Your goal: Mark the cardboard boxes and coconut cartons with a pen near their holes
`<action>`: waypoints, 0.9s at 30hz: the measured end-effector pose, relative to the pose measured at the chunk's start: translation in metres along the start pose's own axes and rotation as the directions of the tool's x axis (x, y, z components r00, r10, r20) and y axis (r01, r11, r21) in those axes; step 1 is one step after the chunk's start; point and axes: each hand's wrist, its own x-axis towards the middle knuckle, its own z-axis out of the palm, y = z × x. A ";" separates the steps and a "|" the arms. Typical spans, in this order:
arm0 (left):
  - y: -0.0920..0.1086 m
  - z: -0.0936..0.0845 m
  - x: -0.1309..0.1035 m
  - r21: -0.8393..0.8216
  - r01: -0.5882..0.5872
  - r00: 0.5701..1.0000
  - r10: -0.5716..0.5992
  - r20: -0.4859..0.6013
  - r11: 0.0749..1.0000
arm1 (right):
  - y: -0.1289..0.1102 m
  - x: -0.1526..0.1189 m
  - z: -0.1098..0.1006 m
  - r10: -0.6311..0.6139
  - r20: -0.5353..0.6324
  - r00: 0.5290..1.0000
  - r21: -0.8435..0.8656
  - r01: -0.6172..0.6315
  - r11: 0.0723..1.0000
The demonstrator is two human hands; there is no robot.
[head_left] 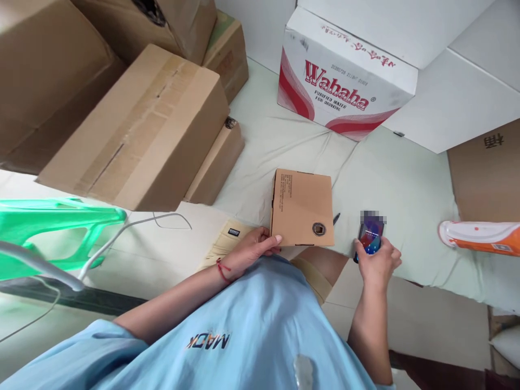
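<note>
A small flat cardboard box (303, 206) with fine print and a dark-ringed hole near one corner lies in front of me. My left hand (260, 246) grips its near left corner, thumb on top and the other fingers partly hidden beneath. On the right, my right hand (377, 257) is closed around the lower edges of a smartphone (371, 233) whose screen is lit. The phone rests on or just over the pale green cloth; I cannot tell which. A dark pen (336, 218) pokes out beside the cardboard box's right edge.
A white and red Wahaha water carton (345, 81) stands at the back. Large brown cartons (142, 124) are stacked on the left. An orange and white cylinder (479, 235) lies at the right on the cloth (410, 184). A green plastic stool (60, 227) and grey cable are at far left.
</note>
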 end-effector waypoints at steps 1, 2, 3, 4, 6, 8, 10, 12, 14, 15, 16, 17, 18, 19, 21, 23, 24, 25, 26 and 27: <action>0.003 0.002 0.000 0.007 0.004 1.000 -0.004 0.006 1.000 | -0.008 -0.005 -0.002 -0.105 -0.020 0.994 0.068 0.106 0.992; 0.006 0.003 0.000 0.010 0.007 1.000 -0.007 0.008 1.000 | -0.018 -0.012 -0.006 -0.230 -0.041 0.972 0.148 0.233 0.961; 0.010 0.005 0.000 0.008 0.008 1.000 -0.009 0.006 1.000 | -0.027 -0.021 -0.010 -0.364 -0.050 0.930 0.225 0.366 0.903; 0.013 0.005 0.001 0.003 0.008 1.000 -0.008 0.001 1.000 | -0.037 -0.031 -0.014 -0.486 -0.057 0.872 0.269 0.482 0.834; 0.021 0.005 0.002 0.002 -0.001 1.000 0.001 -0.022 1.000 | -0.056 -0.052 -0.021 -0.663 -0.094 0.743 0.242 0.663 0.709; 0.028 0.004 0.004 0.023 -0.013 0.999 0.014 -0.043 1.000 | -0.072 -0.069 -0.023 -0.752 -0.087 0.654 0.180 0.752 0.634; 0.035 0.005 0.004 0.056 -0.018 0.998 0.021 -0.051 0.998 | -0.084 -0.079 -0.018 -0.795 -0.042 0.605 0.138 0.792 0.595; 0.039 0.008 0.004 0.080 -0.009 0.999 0.012 -0.043 0.997 | -0.093 -0.083 -0.007 -0.813 0.008 0.582 0.121 0.806 0.579; 0.043 0.012 0.002 0.111 0.008 1.000 -0.005 -0.026 0.994 | -0.098 -0.085 0.006 -0.812 0.019 0.583 0.114 0.806 0.581; 0.044 0.015 0.001 0.135 0.013 1.000 -0.010 -0.016 0.991 | -0.099 -0.085 0.014 -0.805 0.003 0.593 0.115 0.799 0.590; 0.045 0.017 0.000 0.159 0.011 1.000 -0.011 -0.007 0.987 | -0.099 -0.084 0.020 -0.797 -0.030 0.604 0.123 0.793 0.597; 0.046 0.020 -0.002 0.181 0.004 1.000 -0.005 0.004 0.983 | -0.097 -0.083 0.026 -0.787 -0.070 0.613 0.136 0.788 0.601; 0.047 0.022 -0.005 0.192 -0.010 1.000 0.006 0.017 0.981 | -0.094 -0.081 0.031 -0.778 -0.119 0.617 0.151 0.786 0.600; 0.047 0.024 -0.007 0.187 -0.028 0.999 0.021 0.038 0.982 | -0.091 -0.079 0.035 -0.768 -0.170 0.618 0.167 0.786 0.596; 0.049 0.028 -0.013 0.132 -0.080 0.991 0.065 0.116 0.988 | -0.082 -0.072 0.039 -0.744 -0.238 0.625 0.187 0.781 0.596; 0.050 0.031 -0.017 0.035 -0.131 0.970 0.121 0.212 0.991 | -0.074 -0.062 0.037 -0.659 -0.283 0.696 0.243 0.717 0.653; 0.051 0.032 -0.018 -0.015 -0.145 0.958 0.144 0.250 0.989 | -0.071 -0.056 0.034 -0.571 -0.308 0.761 0.312 0.647 0.695; 0.051 0.033 -0.018 -0.057 -0.149 0.949 0.159 0.272 0.987 | -0.068 -0.049 0.029 -0.452 -0.327 0.830 0.409 0.555 0.724; 0.051 0.033 -0.018 -0.082 -0.150 0.947 0.167 0.276 0.985 | -0.065 -0.041 0.023 -0.312 -0.346 0.885 0.517 0.457 0.724; 0.051 0.033 -0.016 -0.089 -0.151 0.949 0.170 0.265 0.984 | -0.061 -0.031 0.015 -0.170 -0.354 0.920 0.623 0.367 0.690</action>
